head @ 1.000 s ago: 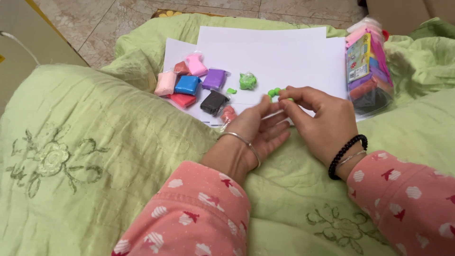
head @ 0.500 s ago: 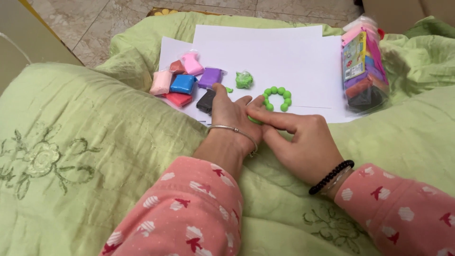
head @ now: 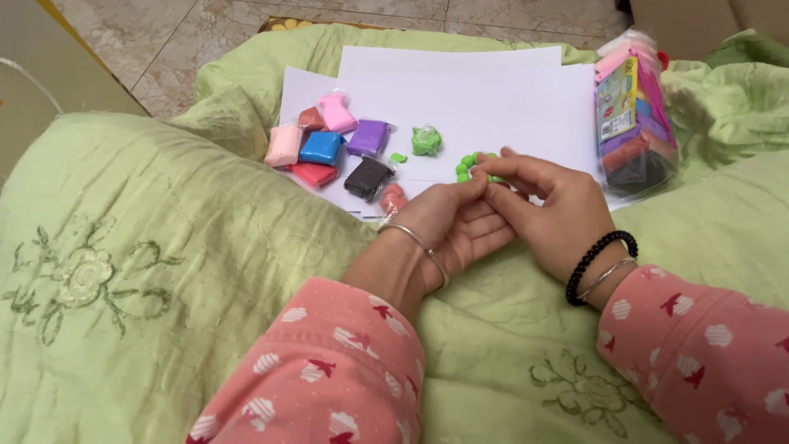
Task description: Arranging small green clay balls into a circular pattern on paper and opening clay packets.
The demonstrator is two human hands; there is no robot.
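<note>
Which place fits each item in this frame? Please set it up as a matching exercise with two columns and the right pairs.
Things:
1. green clay lump
2. black clay packet
3. clear clay pack
4. black bead bracelet

Places:
A. right edge of the white paper
B. on the right hand wrist
C. alone on the paper, right of the purple packet
D. below the purple packet

Pairs: 1-C, 2-D, 3-A, 4-B

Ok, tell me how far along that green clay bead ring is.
Done: several small green balls sit in a curved row on the white paper. In hand: the left hand and right hand meet at the row's near end, fingertips on the beads. Left: the curve looks open, a green clay lump remains, and the other coloured packets lie wrapped.
</note>
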